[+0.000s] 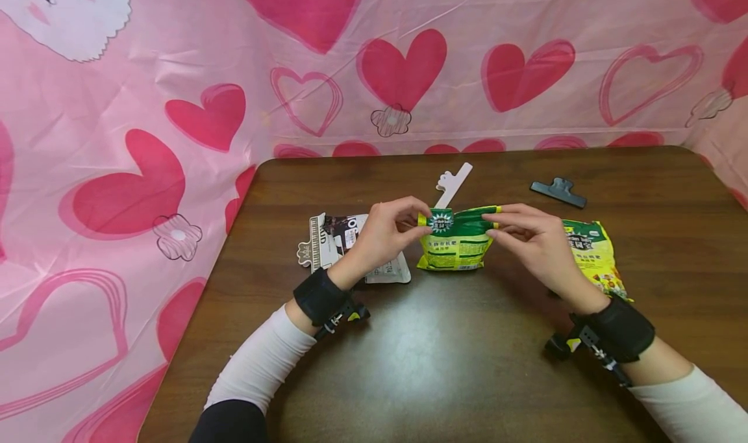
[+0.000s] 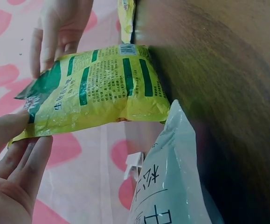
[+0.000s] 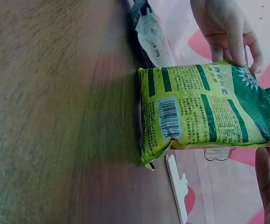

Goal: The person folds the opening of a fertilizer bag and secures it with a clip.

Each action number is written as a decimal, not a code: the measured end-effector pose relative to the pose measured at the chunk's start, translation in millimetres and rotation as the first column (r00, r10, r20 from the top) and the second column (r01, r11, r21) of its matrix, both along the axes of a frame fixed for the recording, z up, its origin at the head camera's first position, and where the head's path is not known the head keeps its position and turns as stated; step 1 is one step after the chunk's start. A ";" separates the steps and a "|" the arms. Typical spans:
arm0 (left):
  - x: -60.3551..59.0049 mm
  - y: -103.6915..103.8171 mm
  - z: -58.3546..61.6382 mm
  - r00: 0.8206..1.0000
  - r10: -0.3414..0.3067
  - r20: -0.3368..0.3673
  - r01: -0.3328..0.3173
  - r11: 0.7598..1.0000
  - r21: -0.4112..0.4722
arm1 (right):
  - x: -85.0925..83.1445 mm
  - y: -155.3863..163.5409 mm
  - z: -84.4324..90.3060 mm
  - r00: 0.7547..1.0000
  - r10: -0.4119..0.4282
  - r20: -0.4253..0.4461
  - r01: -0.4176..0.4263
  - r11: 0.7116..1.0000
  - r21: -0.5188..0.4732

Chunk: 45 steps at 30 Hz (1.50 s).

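A yellow and green printed packet (image 1: 458,248) stands upright on the wooden table between both hands, its green top edge folded over. My left hand (image 1: 391,228) pinches the packet's upper left corner between thumb and fingers. At the upper right corner, my right hand (image 1: 528,238) pinches it the same way. The left wrist view shows the left thumb (image 2: 6,128) lying on the printed face of the packet (image 2: 102,88). Seen from the right wrist, the packet (image 3: 195,107) has a barcode near its bottom edge.
Behind the packet lies a white bag clip (image 1: 454,183); a dark bag clip (image 1: 559,191) is at back right. Beside the left hand is a black and white bag (image 1: 388,271) with a pale clip (image 1: 315,241) on it. Another yellow-green packet (image 1: 596,254) lies behind the right hand.
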State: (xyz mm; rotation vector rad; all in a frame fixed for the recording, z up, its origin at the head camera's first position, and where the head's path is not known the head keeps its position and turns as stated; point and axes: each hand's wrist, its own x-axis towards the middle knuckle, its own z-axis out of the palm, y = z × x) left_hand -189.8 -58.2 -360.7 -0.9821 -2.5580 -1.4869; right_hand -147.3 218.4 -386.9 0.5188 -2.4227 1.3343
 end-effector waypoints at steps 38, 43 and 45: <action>0.8 -4.5 -5.3 0.999 0.047 -0.026 -0.049 0.996 -0.072 | -6.9 -0.9 -1.3 0.982 0.073 0.173 -0.080 0.996 0.035; 0.8 -4.4 -6.6 0.999 0.038 -0.030 -0.040 0.997 -0.061 | -7.1 -0.7 -1.9 0.984 0.072 0.162 -0.083 0.995 0.060; 1.1 -4.2 -7.0 0.999 0.037 -0.034 -0.039 0.998 -0.057 | -6.9 -0.8 -2.1 0.985 0.077 0.151 -0.089 0.994 0.070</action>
